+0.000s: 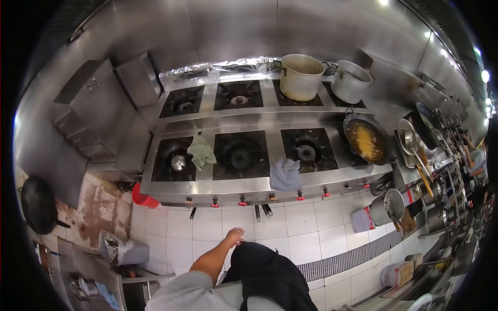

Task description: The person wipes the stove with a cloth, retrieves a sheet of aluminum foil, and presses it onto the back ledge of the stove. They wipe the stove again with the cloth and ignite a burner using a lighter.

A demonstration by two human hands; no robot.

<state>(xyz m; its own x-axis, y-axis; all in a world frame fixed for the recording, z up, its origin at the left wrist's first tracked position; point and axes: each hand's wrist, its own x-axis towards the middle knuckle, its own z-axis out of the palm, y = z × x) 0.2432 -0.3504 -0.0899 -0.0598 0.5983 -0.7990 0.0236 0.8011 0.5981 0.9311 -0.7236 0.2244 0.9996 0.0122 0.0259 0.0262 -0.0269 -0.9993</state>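
Observation:
My left hand (pixel 236 237) hangs in front of my body, above the tiled floor and beside the black cloth over my front (pixel 264 274). Its fingers are loosely bent and slightly apart, and no object shows in them. My right hand is out of view. Ahead of me stands a steel stove (pixel 228 185) with two rows of burners, lower than my line of sight. A green cloth (pixel 202 152) and a grey-blue cloth (pixel 286 174) lie on its front part. A wok (pixel 366 140) with yellowish liquid sits at its right end.
Two large pots, one tall (pixel 301 78) and one smaller (pixel 351 83), stand on the back burners. A red bucket (pixel 144 196) is at the stove's left corner. A bin (pixel 127 252) stands at left, and a drain grate (pixel 353 257) crosses the floor at right.

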